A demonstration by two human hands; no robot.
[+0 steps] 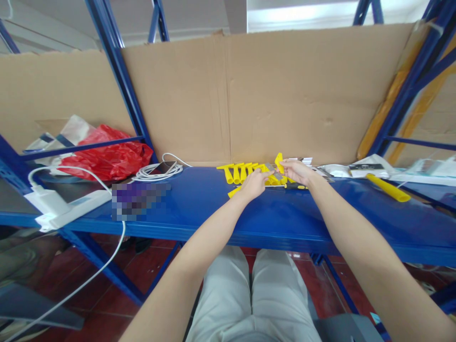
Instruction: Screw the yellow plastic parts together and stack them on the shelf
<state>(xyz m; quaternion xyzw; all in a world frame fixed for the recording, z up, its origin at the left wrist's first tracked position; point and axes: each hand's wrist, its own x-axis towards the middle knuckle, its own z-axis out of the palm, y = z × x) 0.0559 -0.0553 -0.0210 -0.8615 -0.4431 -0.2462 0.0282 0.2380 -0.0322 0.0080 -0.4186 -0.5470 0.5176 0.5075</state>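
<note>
Both my hands reach to the back of a blue metal shelf (213,209), over a row of several yellow plastic pieces (240,172). My left hand (253,183) is closed in a pinch on a small grey flat piece (270,167). My right hand (297,171) is closed around a yellow plastic piece (279,162) that sticks up from its fingers. The two hands almost touch. One more yellow piece (233,192) lies on the shelf under my left wrist.
A cardboard sheet (285,95) backs the shelf. A coiled white cable and phone (160,170), a red plastic bag (107,154) and a white power strip (67,209) lie left. A yellow tube (388,188) and papers (366,168) lie right. Blue uprights (121,80) frame the bay.
</note>
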